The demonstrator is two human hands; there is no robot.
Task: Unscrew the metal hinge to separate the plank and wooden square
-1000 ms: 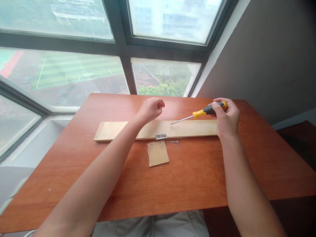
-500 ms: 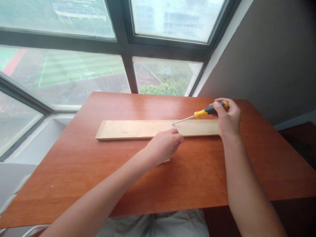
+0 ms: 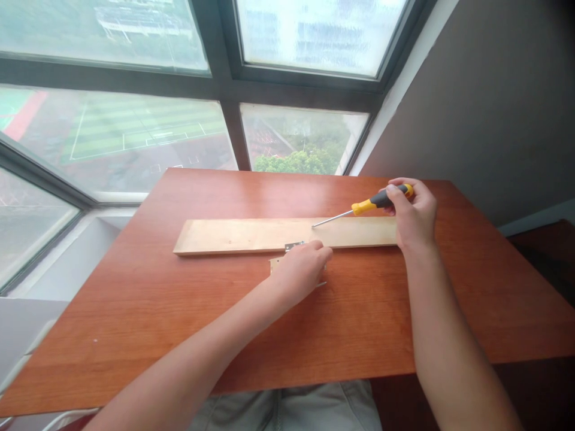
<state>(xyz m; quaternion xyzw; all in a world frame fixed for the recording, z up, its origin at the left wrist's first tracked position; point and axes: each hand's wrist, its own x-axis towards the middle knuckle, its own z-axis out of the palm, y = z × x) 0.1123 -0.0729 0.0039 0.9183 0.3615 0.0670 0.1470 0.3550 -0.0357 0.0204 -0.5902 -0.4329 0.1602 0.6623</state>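
My right hand point(image 3: 415, 212) is closed around the yellow and dark grey handle of a screwdriver point(image 3: 371, 205). Its shaft slants down to the left, with the tip over the middle of a long pale wooden board point(image 3: 238, 233). In front of the board, my left hand point(image 3: 305, 266) is closed, its fingers bent downward. A small silver metal plate with holes point(image 3: 294, 246) pokes out from under these fingers at the board's near edge. Partly covered by the same hand is a small piece of pale wood point(image 3: 274, 263). The left fingertips are mostly hidden.
The board lies crosswise on a reddish-brown wooden table point(image 3: 179, 341). Dark-framed windows point(image 3: 229, 90) stand behind the table, and a grey wall point(image 3: 485, 114) rises at the right. My lap shows below the table's front edge.
My left hand has shifted slightly, and the silver metal plate and small wood piece now show beside it. My right hand and the screwdriver have barely moved.
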